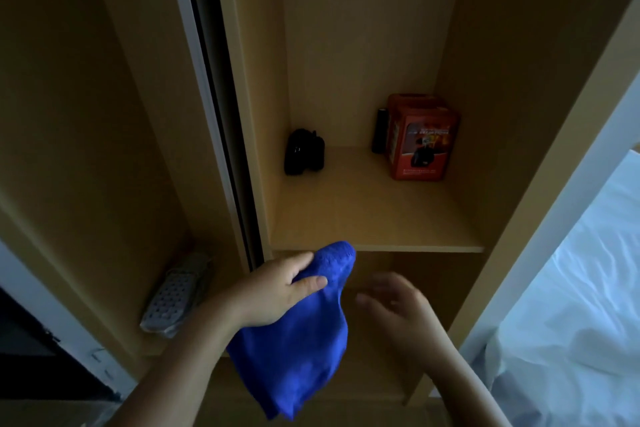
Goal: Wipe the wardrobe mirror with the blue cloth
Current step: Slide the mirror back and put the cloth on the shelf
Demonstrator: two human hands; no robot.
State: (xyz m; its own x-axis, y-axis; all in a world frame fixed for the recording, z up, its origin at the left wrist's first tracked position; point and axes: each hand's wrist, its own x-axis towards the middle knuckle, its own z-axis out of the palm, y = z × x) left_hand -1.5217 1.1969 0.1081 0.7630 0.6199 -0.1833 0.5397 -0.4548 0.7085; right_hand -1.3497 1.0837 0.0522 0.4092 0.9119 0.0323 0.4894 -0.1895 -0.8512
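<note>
A: How is the blue cloth (298, 340) held?

B: It is pinched near its top by the left hand (277, 291), the rest left hanging, probably for a free wiping face. The right hand (398, 305) is seen blurred beside it, fingers loose, nothing grasped.

A: And beyond?

B: A red box (420, 139) and a black object (304, 152) are kept on the shelf (374, 218). No mirror surface can be made out; only the sliding door's edge (211, 87) is shown.

A dim wooden shelf (374, 218) fills the frame centre; a bed with white sheets (571, 288) lies lower right, brightly lit.
</note>
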